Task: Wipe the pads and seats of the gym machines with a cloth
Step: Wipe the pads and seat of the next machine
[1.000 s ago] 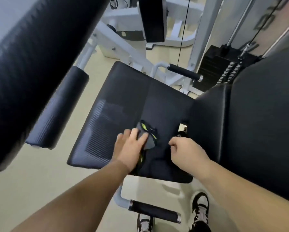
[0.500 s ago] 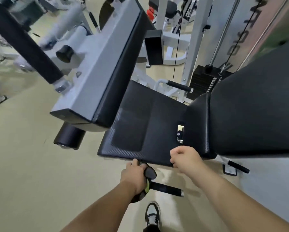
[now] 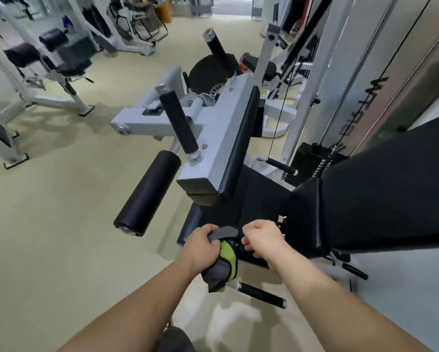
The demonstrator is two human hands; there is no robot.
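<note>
Seat (image 3: 251, 207) at centre, with back pad (image 3: 378, 194) adjoining on its right. Roller pad (image 3: 147, 196) is left of the seat; framed pad (image 3: 238, 143) is above its far part. Weight stack (image 3: 312, 161) sits behind. At the seat's near edge, left hand (image 3: 200, 246) grips cloth (image 3: 223, 262), just left of right hand (image 3: 261, 240). Handle (image 3: 261, 293) lies below.

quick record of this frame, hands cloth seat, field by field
left hand: grips the bunched cloth
cloth: grey and green, hanging at the near edge of the seat
right hand: fingers curled, nothing seen in it, over the seat
seat: black, far part hidden by the machine arm
back pad: black, right of the seat
</note>
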